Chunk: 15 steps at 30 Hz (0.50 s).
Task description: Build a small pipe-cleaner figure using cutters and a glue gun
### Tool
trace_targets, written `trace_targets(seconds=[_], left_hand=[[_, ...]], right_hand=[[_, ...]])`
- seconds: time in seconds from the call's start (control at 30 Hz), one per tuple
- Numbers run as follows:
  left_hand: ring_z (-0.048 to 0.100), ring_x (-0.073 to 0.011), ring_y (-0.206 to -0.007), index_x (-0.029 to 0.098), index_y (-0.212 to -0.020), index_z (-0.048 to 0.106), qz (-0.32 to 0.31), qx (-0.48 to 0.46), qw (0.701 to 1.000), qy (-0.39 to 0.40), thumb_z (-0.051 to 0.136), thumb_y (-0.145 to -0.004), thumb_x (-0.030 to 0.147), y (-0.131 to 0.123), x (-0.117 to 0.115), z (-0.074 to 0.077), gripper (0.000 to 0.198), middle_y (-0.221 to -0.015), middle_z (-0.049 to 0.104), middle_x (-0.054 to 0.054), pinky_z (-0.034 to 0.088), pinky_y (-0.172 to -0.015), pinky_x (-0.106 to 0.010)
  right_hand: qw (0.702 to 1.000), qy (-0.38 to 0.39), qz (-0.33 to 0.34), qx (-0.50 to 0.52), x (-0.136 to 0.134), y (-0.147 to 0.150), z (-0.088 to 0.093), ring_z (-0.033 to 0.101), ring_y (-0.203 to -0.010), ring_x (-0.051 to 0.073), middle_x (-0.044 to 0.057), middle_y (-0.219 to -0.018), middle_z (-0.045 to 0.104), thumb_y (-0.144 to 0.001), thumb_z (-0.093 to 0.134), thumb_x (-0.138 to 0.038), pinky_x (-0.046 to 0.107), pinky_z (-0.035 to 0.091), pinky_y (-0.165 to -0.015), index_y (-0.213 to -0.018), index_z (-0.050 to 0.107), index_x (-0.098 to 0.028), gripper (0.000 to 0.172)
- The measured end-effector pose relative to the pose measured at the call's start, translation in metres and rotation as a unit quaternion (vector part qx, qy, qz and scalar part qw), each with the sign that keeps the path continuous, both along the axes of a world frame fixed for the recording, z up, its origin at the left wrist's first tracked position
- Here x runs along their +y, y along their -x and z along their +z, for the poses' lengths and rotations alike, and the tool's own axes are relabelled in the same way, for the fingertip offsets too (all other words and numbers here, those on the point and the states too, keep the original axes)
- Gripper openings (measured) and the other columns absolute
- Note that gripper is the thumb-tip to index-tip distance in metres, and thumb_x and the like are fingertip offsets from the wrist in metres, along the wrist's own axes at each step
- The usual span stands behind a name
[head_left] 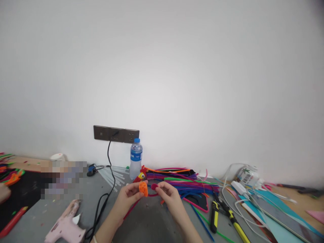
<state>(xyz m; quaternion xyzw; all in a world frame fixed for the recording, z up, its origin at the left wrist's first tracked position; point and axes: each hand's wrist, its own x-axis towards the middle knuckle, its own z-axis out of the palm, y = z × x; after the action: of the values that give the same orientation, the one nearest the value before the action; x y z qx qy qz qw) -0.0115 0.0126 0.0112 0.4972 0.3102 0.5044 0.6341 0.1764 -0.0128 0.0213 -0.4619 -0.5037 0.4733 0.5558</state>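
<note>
My left hand (130, 199) pinches a folded orange piece (143, 189) that looks made of pipe cleaner. Close beside it, my right hand (168, 195) grips a small dark pink coil (154, 186) between thumb and fingertips. A pink strand seems to run between the two hands, but which piece it belongs to I cannot tell. Just behind my left fingers is a red and yellow bird head (142, 175) with a round eye. Beyond my right hand lies a bundle of colourful pipe cleaners (187, 186).
A water bottle (136, 160) stands by the wall near glue sticks (111, 177). At front left lies a pink glue gun (65, 227). On the right are a yellow-black cutter knife (214, 216), pliers (235, 221) and white cables (225, 194). Another person's hand (4, 193) shows far left.
</note>
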Motion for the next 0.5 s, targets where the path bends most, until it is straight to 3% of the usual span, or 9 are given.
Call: trace_targets(seconds=[0.1, 0.3, 0.5], left_hand=[[0.066, -0.0308, -0.1, 0.017, -0.087, 0.079, 0.013, -0.025, 1.0, 0.012, 0.089, -0.052, 0.038, 0.0, -0.002, 0.001, 0.042, -0.107, 0.075, -0.015, 0.05, -0.088, -0.04], [0.067, -0.0257, -0.087, 0.013, -0.091, 0.078, -0.103, 0.024, 0.994, 0.008, 0.084, -0.062, 0.032, -0.004, -0.013, 0.008, 0.035, -0.09, 0.077, -0.011, 0.05, -0.081, -0.033], [0.067, -0.0233, -0.084, 0.014, -0.09, 0.078, -0.137, 0.063, 0.988, 0.021, 0.083, -0.064, 0.029, -0.003, -0.012, 0.007, 0.03, -0.088, 0.077, -0.009, 0.049, -0.079, -0.03]], right_hand=[[0.999, 0.021, 0.048, 0.002, -0.003, -0.007, 0.004, 0.043, -0.048, 0.01, -0.004, -0.054, 0.052, -0.065, 0.076, -0.054, 0.021, 0.031, -0.046, -0.069, 0.059, -0.018, 0.04], [0.988, 0.059, 0.138, -0.028, -0.008, -0.005, 0.004, 0.043, -0.043, 0.007, -0.005, -0.051, 0.056, -0.069, 0.074, -0.05, 0.02, 0.031, -0.045, -0.069, 0.061, -0.016, 0.036], [0.988, 0.083, 0.129, -0.027, -0.005, -0.001, -0.003, 0.042, -0.037, 0.007, -0.006, -0.047, 0.056, -0.063, 0.077, -0.043, 0.019, 0.029, -0.04, -0.065, 0.058, -0.017, 0.033]])
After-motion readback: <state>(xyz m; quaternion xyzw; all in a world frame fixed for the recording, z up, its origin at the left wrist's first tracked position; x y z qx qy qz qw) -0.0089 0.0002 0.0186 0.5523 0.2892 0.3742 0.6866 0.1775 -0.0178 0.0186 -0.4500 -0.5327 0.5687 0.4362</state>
